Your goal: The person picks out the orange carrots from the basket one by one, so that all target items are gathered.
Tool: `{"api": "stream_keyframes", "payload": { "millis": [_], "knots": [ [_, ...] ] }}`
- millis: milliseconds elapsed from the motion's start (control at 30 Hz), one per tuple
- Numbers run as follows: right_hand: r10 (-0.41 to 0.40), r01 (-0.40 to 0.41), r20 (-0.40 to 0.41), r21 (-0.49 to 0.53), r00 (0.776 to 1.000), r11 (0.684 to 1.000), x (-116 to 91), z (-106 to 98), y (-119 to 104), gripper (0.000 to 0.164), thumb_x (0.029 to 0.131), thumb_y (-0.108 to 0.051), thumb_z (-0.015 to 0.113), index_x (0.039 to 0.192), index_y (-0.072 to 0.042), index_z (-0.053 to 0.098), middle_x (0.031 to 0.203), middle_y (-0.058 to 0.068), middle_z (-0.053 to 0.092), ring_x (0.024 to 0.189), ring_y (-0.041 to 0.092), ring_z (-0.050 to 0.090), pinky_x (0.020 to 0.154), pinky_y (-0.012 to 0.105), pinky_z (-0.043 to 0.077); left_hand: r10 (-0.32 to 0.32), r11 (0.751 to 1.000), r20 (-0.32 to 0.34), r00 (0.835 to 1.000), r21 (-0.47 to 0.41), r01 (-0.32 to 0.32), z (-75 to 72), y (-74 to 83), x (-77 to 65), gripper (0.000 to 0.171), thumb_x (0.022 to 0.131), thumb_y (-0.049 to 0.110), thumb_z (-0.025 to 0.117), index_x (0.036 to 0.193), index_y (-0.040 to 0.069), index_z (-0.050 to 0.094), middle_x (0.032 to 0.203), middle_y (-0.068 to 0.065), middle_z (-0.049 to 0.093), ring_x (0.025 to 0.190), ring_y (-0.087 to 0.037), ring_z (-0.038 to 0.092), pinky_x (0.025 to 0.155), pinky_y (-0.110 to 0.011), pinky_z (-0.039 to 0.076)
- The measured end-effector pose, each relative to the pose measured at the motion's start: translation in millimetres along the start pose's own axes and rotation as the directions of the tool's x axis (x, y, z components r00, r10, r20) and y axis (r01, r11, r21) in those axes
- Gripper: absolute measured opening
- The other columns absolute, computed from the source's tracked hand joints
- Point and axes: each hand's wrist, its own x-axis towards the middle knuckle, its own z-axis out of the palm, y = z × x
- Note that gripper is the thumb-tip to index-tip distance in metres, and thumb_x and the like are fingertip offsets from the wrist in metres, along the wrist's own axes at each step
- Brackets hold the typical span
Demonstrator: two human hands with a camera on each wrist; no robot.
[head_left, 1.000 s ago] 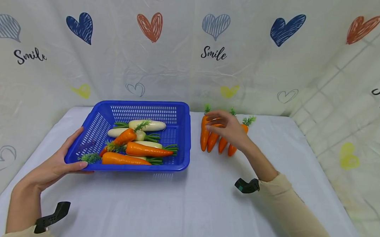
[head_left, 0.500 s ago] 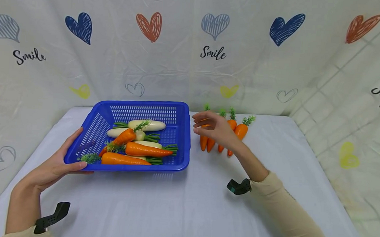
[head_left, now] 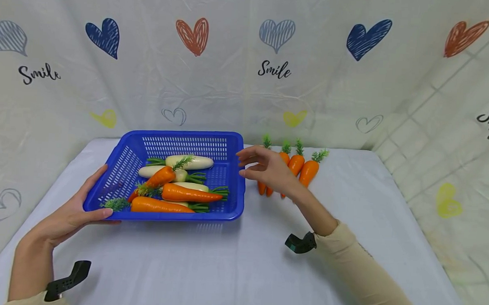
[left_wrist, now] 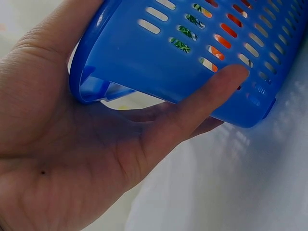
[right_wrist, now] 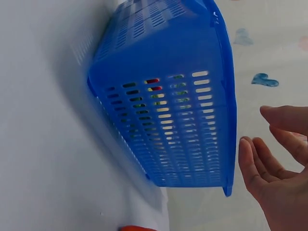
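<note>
A blue perforated basket [head_left: 209,217] stands on the left half of the table, holding carrots [head_left: 189,193] and white radishes [head_left: 196,162]. My left hand [head_left: 67,213] holds its front left corner, thumb at the front rim and a finger along the left side. In the left wrist view, that hand [left_wrist: 57,159] lies under and around the corner, one finger against the slotted wall [left_wrist: 130,62]. My right hand [head_left: 268,169] hovers at the basket's right rim, fingers loosely bent and nothing between them. The right wrist view shows this hand [right_wrist: 288,187] just beyond the rim.
Several carrots [head_left: 308,172] with green tops lie side by side right of the basket, partly behind my right hand. A white cloth [head_left: 264,271] covers the table. Behind it hangs a pale curtain [head_left: 227,88] printed with hearts.
My right hand has moved left from above the row of carrots to the basket's right rim. The left hand and the basket have stayed in place.
</note>
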Motion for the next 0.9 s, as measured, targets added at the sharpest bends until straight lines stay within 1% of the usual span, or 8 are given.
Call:
{"api": "stream_keyframes", "payload": {
  "millis": [67, 133, 400, 500, 600, 700, 833, 900],
  "knots": [
    [-0.016, 0.016, 0.014, -0.005, 1.0, 1.0, 1.5, 2.4, -1.3, 0.043, 0.094, -0.003, 0.075, 0.134, 0.002, 0.062, 0.136, 0.024, 0.064, 0.122, 0.035, 0.066, 0.095, 0.027, 0.061, 0.0, 1.0, -0.001, 1.0, -0.005, 0.0, 0.2, -0.1, -0.5, 0.106, 0.101, 0.018, 0.065, 0.158, 0.059, -0.014, 0.168, -0.029, -0.008, 0.138, -0.055, 0.034, 0.091, -0.044, 0.064],
    [-0.031, 0.031, 0.029, -0.003, 0.999, 1.0, 3.4, 4.9, -2.6, 0.042, 0.094, -0.002, 0.074, 0.134, 0.002, 0.062, 0.135, 0.023, 0.064, 0.121, 0.034, 0.067, 0.097, 0.029, 0.061, -0.001, 1.0, -0.002, 1.0, -0.008, 0.001, 0.5, -0.1, -0.9, 0.106, 0.101, 0.018, 0.065, 0.158, 0.059, -0.015, 0.168, -0.029, -0.008, 0.139, -0.057, 0.032, 0.091, -0.044, 0.064],
    [-0.05, 0.048, 0.077, 0.026, 0.996, 0.999, 9.1, 13.2, -4.9, 0.042, 0.093, -0.002, 0.075, 0.134, -0.001, 0.063, 0.13, 0.017, 0.067, 0.121, 0.033, 0.066, 0.102, 0.036, 0.059, -0.006, 1.0, -0.004, 1.0, 0.004, 0.006, 1.2, 1.3, -0.8, 0.105, 0.101, 0.019, 0.064, 0.158, 0.059, -0.014, 0.168, -0.029, -0.004, 0.138, -0.052, 0.037, 0.091, -0.043, 0.064],
    [-0.054, 0.051, 0.095, 0.029, 0.994, 0.998, 11.0, 15.9, -5.7, 0.043, 0.093, -0.002, 0.075, 0.134, -0.001, 0.062, 0.131, 0.017, 0.067, 0.121, 0.034, 0.066, 0.103, 0.037, 0.059, -0.01, 1.0, -0.003, 1.0, 0.007, 0.01, 1.4, 2.2, -0.5, 0.105, 0.101, 0.019, 0.065, 0.158, 0.059, -0.014, 0.168, -0.028, -0.001, 0.134, -0.046, 0.043, 0.091, -0.043, 0.064],
    [-0.07, 0.066, 0.12, 0.031, 0.99, 0.997, 14.0, 19.2, -6.2, 0.044, 0.093, -0.001, 0.075, 0.135, 0.0, 0.061, 0.133, 0.018, 0.066, 0.12, 0.034, 0.067, 0.101, 0.037, 0.06, -0.009, 1.0, 0.002, 1.0, 0.0, 0.009, 1.6, 3.3, -0.6, 0.105, 0.101, 0.018, 0.064, 0.159, 0.058, -0.013, 0.167, -0.028, 0.0, 0.127, -0.034, 0.05, 0.091, -0.044, 0.064],
    [-0.083, 0.08, 0.147, 0.028, 0.986, 0.996, 17.2, 22.6, -6.3, 0.045, 0.092, 0.001, 0.075, 0.135, 0.002, 0.061, 0.133, 0.018, 0.066, 0.119, 0.031, 0.068, 0.098, 0.036, 0.062, -0.007, 1.0, 0.009, 1.0, -0.012, 0.007, 1.7, 4.4, -0.8, 0.105, 0.102, 0.016, 0.064, 0.159, 0.058, -0.013, 0.166, -0.028, 0.001, 0.121, -0.024, 0.054, 0.091, -0.046, 0.064],
    [-0.085, 0.079, 0.181, 0.037, 0.98, 0.996, 21.2, 27.0, -7.5, 0.045, 0.091, 0.002, 0.075, 0.134, 0.001, 0.061, 0.133, 0.016, 0.066, 0.12, 0.028, 0.068, 0.098, 0.039, 0.061, -0.001, 1.0, 0.012, 1.0, -0.023, 0.002, 2.0, 5.4, -1.0, 0.105, 0.102, 0.015, 0.064, 0.159, 0.058, -0.012, 0.166, -0.027, 0.0, 0.12, -0.022, 0.054, 0.09, -0.048, 0.064],
    [-0.079, 0.071, 0.195, 0.05, 0.978, 0.996, 23.2, 29.0, -8.8, 0.044, 0.091, 0.003, 0.075, 0.133, -0.001, 0.062, 0.133, 0.016, 0.066, 0.121, 0.031, 0.067, 0.099, 0.041, 0.061, 0.002, 1.0, 0.013, 1.0, -0.025, -0.002, 1.9, 5.3, -1.1, 0.104, 0.102, 0.014, 0.064, 0.159, 0.058, -0.012, 0.166, -0.027, -0.001, 0.12, -0.022, 0.053, 0.09, -0.049, 0.064]
  ]
}}
